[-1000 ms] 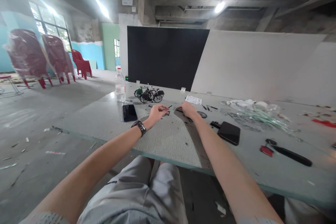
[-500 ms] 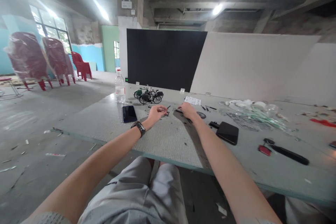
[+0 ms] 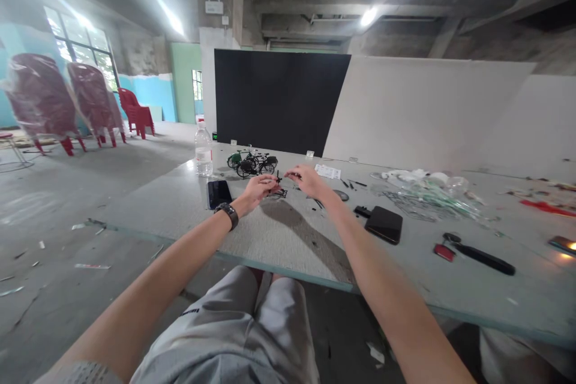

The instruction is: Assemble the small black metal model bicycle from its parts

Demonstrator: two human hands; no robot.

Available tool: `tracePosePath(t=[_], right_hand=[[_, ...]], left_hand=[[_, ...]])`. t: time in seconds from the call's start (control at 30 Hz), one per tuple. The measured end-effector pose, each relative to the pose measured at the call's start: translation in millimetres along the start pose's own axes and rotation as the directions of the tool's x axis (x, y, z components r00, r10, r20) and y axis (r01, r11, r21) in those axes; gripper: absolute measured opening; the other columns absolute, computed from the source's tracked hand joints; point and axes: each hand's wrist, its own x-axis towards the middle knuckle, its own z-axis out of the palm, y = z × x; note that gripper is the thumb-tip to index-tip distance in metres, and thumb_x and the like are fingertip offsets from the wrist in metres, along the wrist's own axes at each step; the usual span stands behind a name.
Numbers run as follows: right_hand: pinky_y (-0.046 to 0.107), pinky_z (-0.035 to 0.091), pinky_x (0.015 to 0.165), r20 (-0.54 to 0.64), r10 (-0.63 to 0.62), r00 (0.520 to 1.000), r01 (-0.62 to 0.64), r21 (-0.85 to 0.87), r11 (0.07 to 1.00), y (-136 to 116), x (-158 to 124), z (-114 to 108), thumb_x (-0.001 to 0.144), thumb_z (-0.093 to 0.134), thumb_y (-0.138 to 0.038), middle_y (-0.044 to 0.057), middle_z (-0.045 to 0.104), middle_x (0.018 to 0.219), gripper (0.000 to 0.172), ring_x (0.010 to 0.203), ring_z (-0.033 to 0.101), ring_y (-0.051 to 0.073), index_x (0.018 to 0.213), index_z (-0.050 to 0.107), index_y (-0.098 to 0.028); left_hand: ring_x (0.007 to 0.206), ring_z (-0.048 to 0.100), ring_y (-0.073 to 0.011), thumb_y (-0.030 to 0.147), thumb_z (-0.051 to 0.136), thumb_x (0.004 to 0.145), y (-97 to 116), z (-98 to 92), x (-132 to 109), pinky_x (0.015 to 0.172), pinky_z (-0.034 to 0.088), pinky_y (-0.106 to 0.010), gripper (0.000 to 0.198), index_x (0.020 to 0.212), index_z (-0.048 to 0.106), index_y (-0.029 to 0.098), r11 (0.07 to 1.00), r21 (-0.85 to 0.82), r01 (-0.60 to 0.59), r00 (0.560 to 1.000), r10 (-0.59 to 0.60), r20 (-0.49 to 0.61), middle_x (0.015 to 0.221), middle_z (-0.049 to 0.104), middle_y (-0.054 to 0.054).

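Observation:
Both arms reach out over a grey table [image 3: 288, 240]. My left hand [image 3: 257, 188], with a dark watch on its wrist, is raised a little off the table and pinches a small black model part [image 3: 278, 179]. My right hand [image 3: 308, 180] is lifted beside it, fingers pinched together close to the same part; what it holds is too small to name. A flat black parts frame [image 3: 279, 194] lies under the hands. Two small model bicycles [image 3: 252, 163] stand just beyond them.
A dark phone [image 3: 218, 193] lies left of the hands, with a water bottle [image 3: 203, 153] behind it. To the right are a black case [image 3: 383, 224], a black-handled tool [image 3: 477, 255], a red piece [image 3: 440, 251], clear bags with parts frames [image 3: 427, 198] and a paper sheet [image 3: 327, 171]. Red chairs [image 3: 92, 102] stand far left.
Both hands have lifted off the table and come together, the right one leaving the spot where it rested. The view has tilted slightly.

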Motion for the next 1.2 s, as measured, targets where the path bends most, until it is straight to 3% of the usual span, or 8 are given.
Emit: tracePosePath(t=[0.33,1.2], right_hand=[[0.035,0.05,0.084,-0.041,-0.104,0.994,0.105,0.037,0.994,-9,1,12,0.101,0.049,-0.016,0.01,0.068,0.1,0.029,0.092,0.064,0.022,0.108,0.077,-0.02],[0.036,0.049,0.085,-0.053,-0.131,0.99,0.131,-0.01,0.991,-14,2,13,0.1,0.052,-0.015,0.011,0.07,0.098,0.026,0.099,0.063,0.025,0.104,0.078,-0.019]], left_hand=[[0.081,0.073,-0.0166,0.02,0.086,0.078,1,-3.2,0,0.091,0.054,-0.033,0.025,0.092,0.068,0.01,0.997,-0.045,0.055,0.998,-0.054,0.027,0.082,0.07,-0.006],[0.081,0.072,-0.0173,0.024,0.091,0.07,4,-8.5,0,0.087,0.054,-0.032,0.032,0.086,0.066,0.012,0.999,-0.027,0.047,0.994,-0.044,0.096,0.081,0.07,-0.005]])
